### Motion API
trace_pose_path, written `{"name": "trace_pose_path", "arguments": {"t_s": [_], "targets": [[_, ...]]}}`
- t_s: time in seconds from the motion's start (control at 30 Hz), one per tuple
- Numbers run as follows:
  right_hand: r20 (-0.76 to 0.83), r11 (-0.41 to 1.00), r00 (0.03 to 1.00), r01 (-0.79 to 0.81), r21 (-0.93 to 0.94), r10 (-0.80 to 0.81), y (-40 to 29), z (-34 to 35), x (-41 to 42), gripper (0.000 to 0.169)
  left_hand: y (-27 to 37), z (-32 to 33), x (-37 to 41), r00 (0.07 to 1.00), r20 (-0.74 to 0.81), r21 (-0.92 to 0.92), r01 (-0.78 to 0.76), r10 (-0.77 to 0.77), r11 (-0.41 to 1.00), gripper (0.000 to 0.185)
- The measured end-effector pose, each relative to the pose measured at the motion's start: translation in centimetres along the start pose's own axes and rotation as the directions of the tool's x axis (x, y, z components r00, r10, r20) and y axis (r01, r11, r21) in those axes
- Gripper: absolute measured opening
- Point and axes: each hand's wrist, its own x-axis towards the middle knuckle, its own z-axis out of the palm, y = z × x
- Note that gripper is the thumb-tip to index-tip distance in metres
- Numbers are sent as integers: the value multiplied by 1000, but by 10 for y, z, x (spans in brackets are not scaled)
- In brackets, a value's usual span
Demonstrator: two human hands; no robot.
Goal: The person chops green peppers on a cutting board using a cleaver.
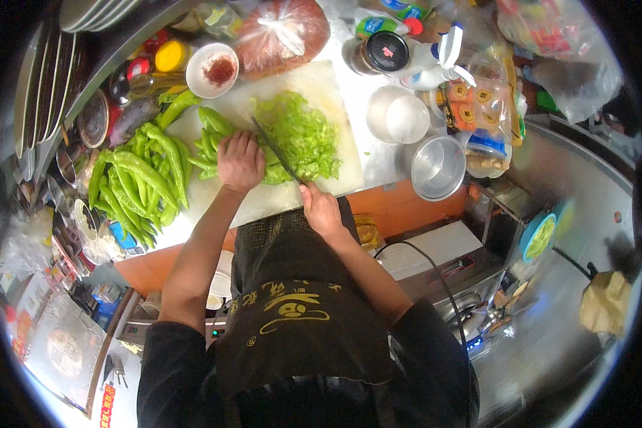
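My right hand [321,207] grips the handle of a kitchen knife [276,150], seen almost edge-on, its blade standing over green peppers on a white cutting board [349,155]. Pressed flat on several long green peppers [208,144] just left of the blade is my left hand [241,160]. Right of the blade lies a heap of chopped green pepper [305,134]. A large pile of whole long green peppers [139,182] rests at the board's left, partly over its edge. What the blade's cutting edge touches is hidden.
Behind the board stand a white bowl with red powder [212,70] and a tied plastic bag of reddish food [283,37]. To the right are a dark-lidded jar [387,51], clear plastic tubs [437,167] and spray bottles [449,48]. Bottles and jars crowd the left back.
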Motion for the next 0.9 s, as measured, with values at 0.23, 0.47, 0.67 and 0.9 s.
{"name": "trace_pose_path", "arguments": {"t_s": [0.23, 0.47, 0.67, 0.9], "targets": [[11, 970, 998, -55, 237, 54, 10, -39, -21, 41, -5, 0, 0, 1000, -20, -3, -16, 15, 1000, 31], [66, 987, 997, -38, 158, 27, -46, -111, -94, 35, -5, 3, -6, 999, 25, -18, 27, -26, 999, 37], [90, 991, 994, -66, 117, 56, -40, -103, -97, 37, -5, 4, -6, 1000, 15, -42, 16, -15, 999, 43], [118, 987, 991, -81, 135, 66, -47, -111, -100, 37, -6, 4, -6, 1000, 19, -47, 23, -22, 999, 41]]}}
